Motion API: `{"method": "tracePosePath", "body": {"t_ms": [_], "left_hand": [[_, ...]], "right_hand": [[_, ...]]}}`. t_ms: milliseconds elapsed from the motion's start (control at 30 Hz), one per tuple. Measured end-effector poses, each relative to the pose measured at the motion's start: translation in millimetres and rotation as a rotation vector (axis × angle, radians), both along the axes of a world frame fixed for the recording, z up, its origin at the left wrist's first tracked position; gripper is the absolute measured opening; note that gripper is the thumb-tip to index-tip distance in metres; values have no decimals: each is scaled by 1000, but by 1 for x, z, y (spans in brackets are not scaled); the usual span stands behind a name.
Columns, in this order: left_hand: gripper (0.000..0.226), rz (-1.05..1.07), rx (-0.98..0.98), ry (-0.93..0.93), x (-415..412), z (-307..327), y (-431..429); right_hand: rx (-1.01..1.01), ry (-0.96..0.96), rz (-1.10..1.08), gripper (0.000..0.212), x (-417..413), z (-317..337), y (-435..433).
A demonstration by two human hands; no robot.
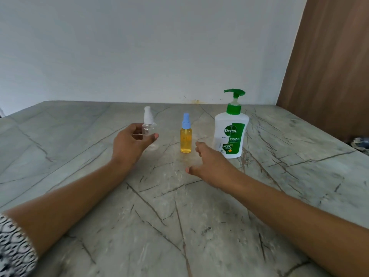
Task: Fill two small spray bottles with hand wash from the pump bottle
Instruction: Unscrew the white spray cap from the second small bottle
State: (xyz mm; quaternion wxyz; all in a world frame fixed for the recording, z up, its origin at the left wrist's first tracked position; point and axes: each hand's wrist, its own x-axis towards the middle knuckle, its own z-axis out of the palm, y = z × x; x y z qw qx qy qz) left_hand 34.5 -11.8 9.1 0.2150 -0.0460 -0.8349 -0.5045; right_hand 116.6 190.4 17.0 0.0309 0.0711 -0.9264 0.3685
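A clear, empty spray bottle (149,127) with a white cap stands on the marble table (179,216) at the middle left. My left hand (132,141) curls round its lower body, thumb on the right side and fingers behind. A second small spray bottle (186,139) with a blue cap, filled with amber liquid, stands upright at the centre. To its right stands the white Dettol pump bottle (229,134) with a green pump head. My right hand (209,164) hovers just in front of the gap between those two bottles, fingers relaxed and holding nothing.
A white wall runs behind the table's far edge. A brown wooden panel (327,66) rises at the right. A dark object (360,143) lies at the table's right edge.
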Motion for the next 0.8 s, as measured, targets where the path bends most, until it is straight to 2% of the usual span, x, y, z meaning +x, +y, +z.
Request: {"method": "tracePosePath", "body": {"t_ms": [67, 167, 300, 533, 800], "left_hand": [[40, -13, -24, 71, 26, 5, 3], [33, -135, -37, 74, 58, 7, 19], [34, -310, -47, 41, 81, 4, 55], [43, -347, -112, -6, 84, -5, 88], [43, -376, -108, 12, 84, -7, 87]], "right_hand": [[12, 95, 17, 55, 12, 0, 6], [-139, 172, -6, 38, 19, 8, 14], [-330, 198, -68, 39, 22, 20, 25], [-280, 269, -211, 40, 21, 11, 41], [-273, 321, -180, 36, 17, 9, 41]]}}
